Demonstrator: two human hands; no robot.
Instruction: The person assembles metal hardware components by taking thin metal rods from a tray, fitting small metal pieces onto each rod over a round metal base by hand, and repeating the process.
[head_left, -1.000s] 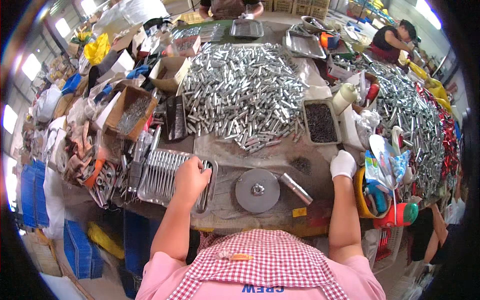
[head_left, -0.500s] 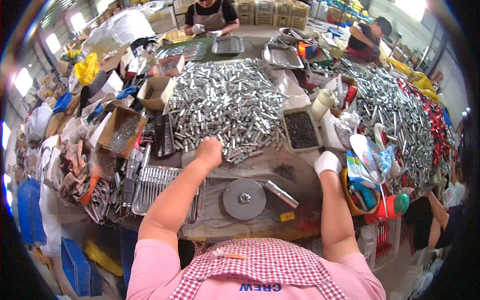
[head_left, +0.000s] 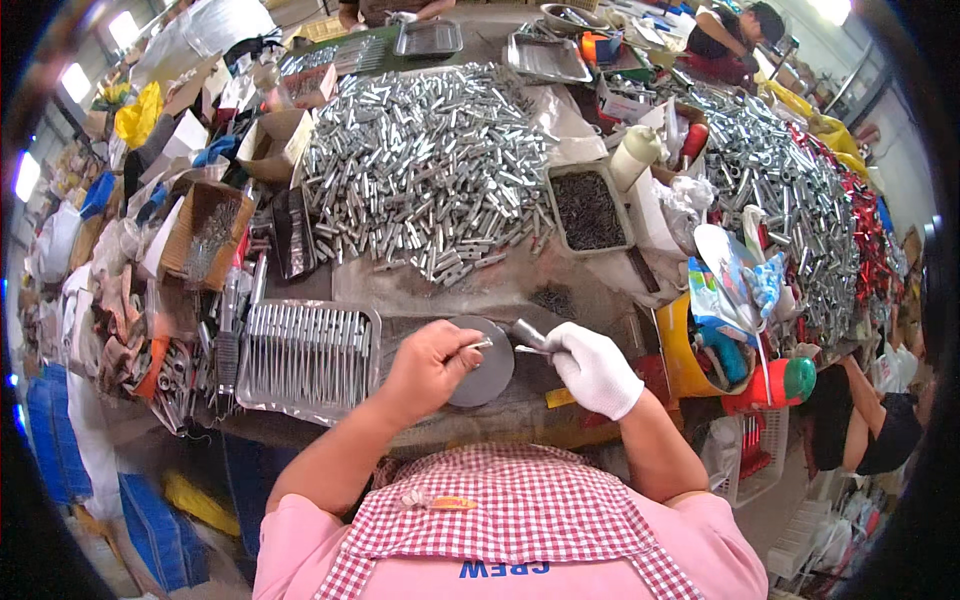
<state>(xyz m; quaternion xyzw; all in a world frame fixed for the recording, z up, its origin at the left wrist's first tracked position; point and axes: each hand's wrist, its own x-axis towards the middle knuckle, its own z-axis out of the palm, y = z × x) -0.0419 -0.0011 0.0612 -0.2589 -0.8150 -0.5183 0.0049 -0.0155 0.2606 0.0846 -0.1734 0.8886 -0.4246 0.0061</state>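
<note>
Over the left part of a round grey metal disc (head_left: 488, 382), my bare left hand (head_left: 430, 372) pinches a small silver metal piece (head_left: 482, 345) between thumb and fingers. At the disc's right side, my white-gloved right hand (head_left: 592, 370) grips a thick metal cylinder (head_left: 528, 332), its end toward the disc. A small bright sliver (head_left: 528, 349) also shows at the glove's fingertips; its kind I cannot make out. Beyond both hands lies a large heap of short silver metal tubes (head_left: 420, 165). Left of my left hand, a metal tray (head_left: 258, 388) holds rows of rod-like parts with thin shafts.
A bin of small dark pins (head_left: 588, 208) stands beyond my right hand, near a cream bottle (head_left: 635, 155). A yellow container (head_left: 682, 345) and a red-green bottle (head_left: 780, 385) sit at right. Cardboard boxes (head_left: 208, 235) crowd the left. Two co-workers sit across the table.
My left hand has come back from the heap to the disc with a small metal piece. My right hand has moved left from beside the bin and picked up the metal cylinder.
</note>
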